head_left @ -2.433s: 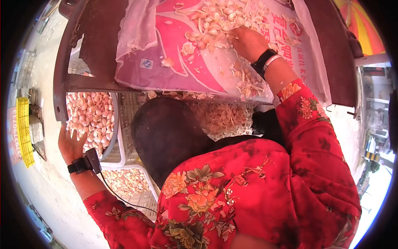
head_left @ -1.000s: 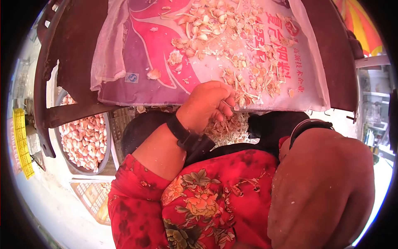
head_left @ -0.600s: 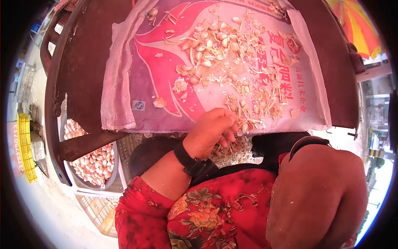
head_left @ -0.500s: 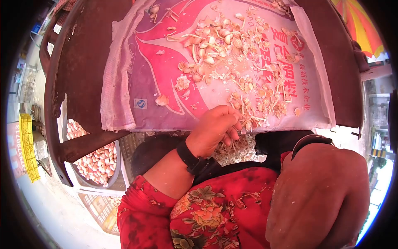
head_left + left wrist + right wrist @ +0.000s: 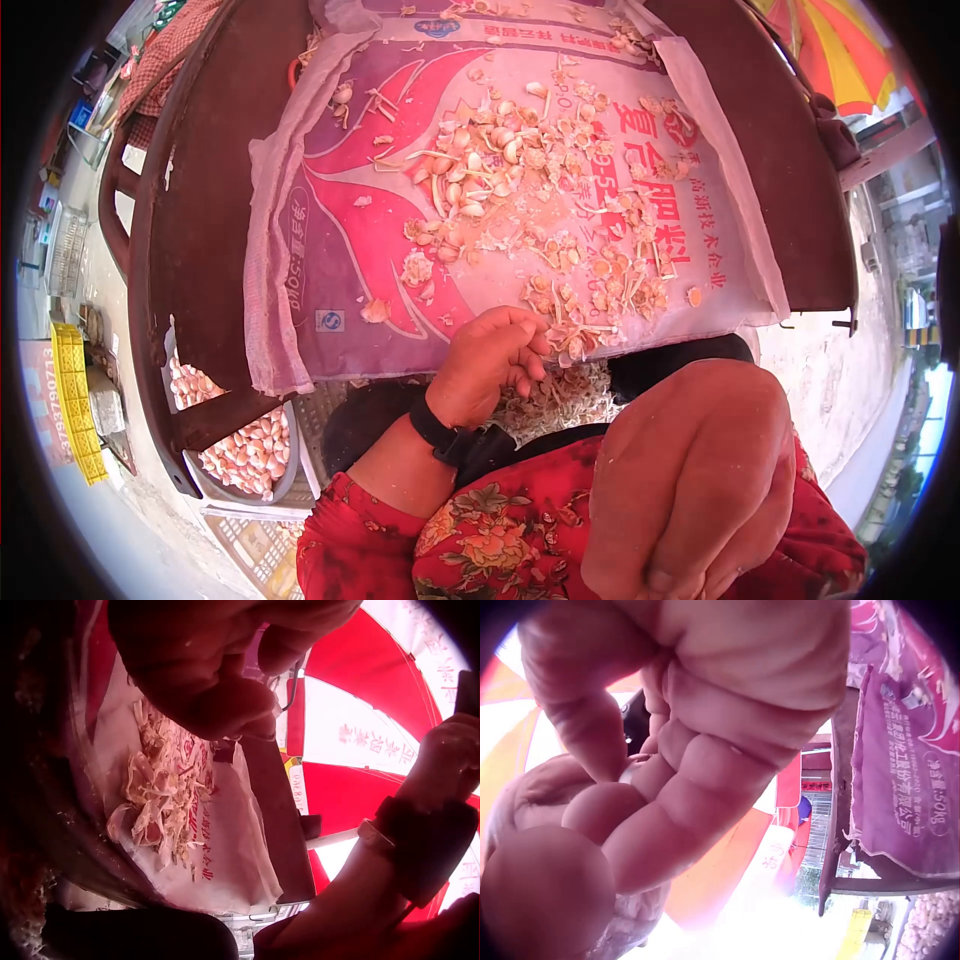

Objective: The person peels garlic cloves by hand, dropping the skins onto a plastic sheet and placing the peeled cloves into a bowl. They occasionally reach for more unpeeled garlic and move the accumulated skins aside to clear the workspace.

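Loosely curled, the left hand (image 5: pixel 490 365) rests at the near edge of the printed sack (image 5: pixel 350 350), beside garlic stems and skins (image 5: pixel 570 335). Its fingers are at the top of the left wrist view, where a thin dark curved piece (image 5: pixel 292 686) shows by a fingertip. The right hand (image 5: pixel 690 480) is raised close to the head camera, away from the sack. Curled fingers (image 5: pixel 690 802) fill the right wrist view, and no held thing is visible among them. Peeled cloves (image 5: pixel 470 170) lie heaped on the sack.
A dark tabletop (image 5: pixel 200 250) lies under the sack. Below left are a grey tub of garlic cloves (image 5: pixel 250 450) and a perforated crate (image 5: pixel 245 540). A yellow crate (image 5: pixel 75 400) is farther left. More skins (image 5: pixel 560 400) lie below the table edge.
The left hand has moved from the tub to the sack's near edge. The right hand has left the garlic and risen near the head camera, lately shifting left. The view has tilted up.
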### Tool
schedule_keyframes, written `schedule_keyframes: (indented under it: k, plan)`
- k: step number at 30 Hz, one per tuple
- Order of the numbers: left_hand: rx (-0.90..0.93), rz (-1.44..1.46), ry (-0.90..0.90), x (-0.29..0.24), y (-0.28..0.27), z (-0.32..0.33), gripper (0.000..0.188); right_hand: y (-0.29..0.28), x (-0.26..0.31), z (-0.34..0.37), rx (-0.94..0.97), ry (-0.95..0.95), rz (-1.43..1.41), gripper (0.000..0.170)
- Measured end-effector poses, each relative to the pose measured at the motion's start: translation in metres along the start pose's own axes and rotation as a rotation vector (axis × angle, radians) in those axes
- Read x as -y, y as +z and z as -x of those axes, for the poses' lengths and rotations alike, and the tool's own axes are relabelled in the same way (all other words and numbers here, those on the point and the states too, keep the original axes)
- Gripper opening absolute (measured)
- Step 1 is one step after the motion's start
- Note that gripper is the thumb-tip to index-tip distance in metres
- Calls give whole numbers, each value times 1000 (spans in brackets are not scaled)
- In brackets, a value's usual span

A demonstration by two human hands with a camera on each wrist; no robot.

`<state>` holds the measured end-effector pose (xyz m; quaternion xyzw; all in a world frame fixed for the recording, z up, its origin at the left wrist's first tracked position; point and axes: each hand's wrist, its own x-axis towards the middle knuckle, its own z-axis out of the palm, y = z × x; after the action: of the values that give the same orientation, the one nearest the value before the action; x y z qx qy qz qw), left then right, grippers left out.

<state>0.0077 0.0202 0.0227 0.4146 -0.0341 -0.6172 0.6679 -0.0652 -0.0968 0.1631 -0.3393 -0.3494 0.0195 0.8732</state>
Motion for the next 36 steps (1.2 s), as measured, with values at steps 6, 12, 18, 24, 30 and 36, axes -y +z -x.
schedule_keyframes:
  k: [6, 12, 18, 24, 30, 36]
  plan:
    - [34, 178, 186, 2, 0, 0, 28, -30, -6, 46, -811, 288, 42, 10]
    - [28, -115, 406, 2, 10, 9, 33, -58, -31, 79, -982, 347, 195, 19]
    - [34, -342, 517, 10, 11, 5, 27, -58, -44, 83, -1032, 438, 318, 19]
    - [18, -433, 522, 12, 9, 5, 31, -55, -51, 80, -1101, 480, 481, 19]
    - [40, 301, 124, 6, -2, 10, 35, -37, -57, 60, -778, 635, 990, 13]
    - [-87, 252, 143, 6, -8, 4, 20, -82, -56, 41, -639, 585, 1454, 13]
